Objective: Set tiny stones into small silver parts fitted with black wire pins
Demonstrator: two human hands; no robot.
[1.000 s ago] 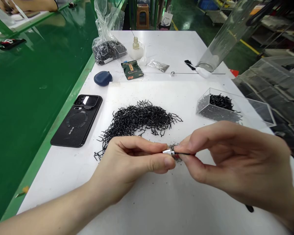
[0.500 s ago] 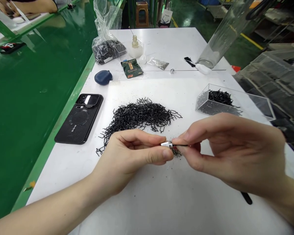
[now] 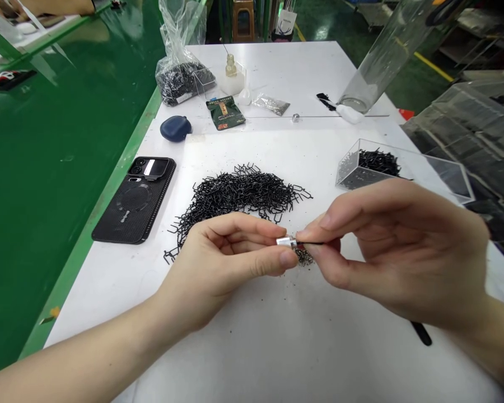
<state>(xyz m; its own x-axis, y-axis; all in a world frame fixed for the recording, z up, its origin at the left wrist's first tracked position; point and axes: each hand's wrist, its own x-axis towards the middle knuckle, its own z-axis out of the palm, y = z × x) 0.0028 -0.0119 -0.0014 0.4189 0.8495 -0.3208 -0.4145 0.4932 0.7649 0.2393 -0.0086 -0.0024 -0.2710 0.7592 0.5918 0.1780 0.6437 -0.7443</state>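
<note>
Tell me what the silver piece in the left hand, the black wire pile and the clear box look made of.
The silver piece looks like metal, perhaps aluminium or steel, from its bright sheen. The black wire pile looks like thin bent metal, probably with a dark matte coating. The clear box looks like acrylic: glossy, see-through walls.

Silver metal sleeve (image 3: 285, 242): bright, plain
Black wire (image 3: 315, 243): solid black
Bent wire pieces (image 3: 239, 196): black, heaped
Phone case (image 3: 132, 204): black, fine dotted weave, grey concentric rings
Sachet (image 3: 225, 112): dark green, gold centre panel
Rounded case (image 3: 175, 129): navy blue, plain
Bench top (image 3: 277, 67): white
Conveyor belt (image 3: 54, 196): glossy dark green, lighter green edging
Floor line (image 3: 432, 67): yellow
</note>
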